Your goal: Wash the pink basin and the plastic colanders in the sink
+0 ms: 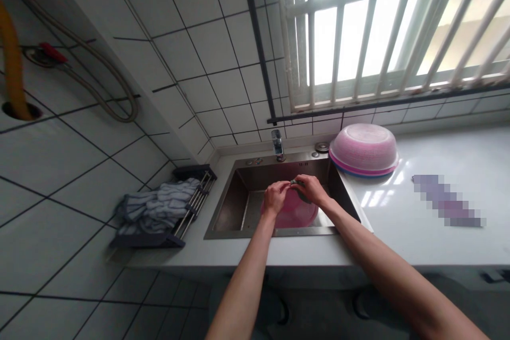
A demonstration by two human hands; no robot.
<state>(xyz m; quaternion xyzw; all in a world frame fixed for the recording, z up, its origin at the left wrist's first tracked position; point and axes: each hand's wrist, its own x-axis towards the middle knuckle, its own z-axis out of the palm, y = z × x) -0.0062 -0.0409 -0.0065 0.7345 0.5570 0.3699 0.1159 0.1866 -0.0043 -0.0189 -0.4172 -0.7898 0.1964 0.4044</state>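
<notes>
Both my hands are over the steel sink, just above a pink bowl that lies in the basin. My left hand is curled, its fingertips meeting a small dark item held between the two hands. My right hand is closed round that same dark item; it is too small to name. The faucet stands right behind the hands.
An upturned pink basin sits on the white counter right of the sink. A striped cloth lies on a rack to the left. Tiled walls and a barred window rise behind.
</notes>
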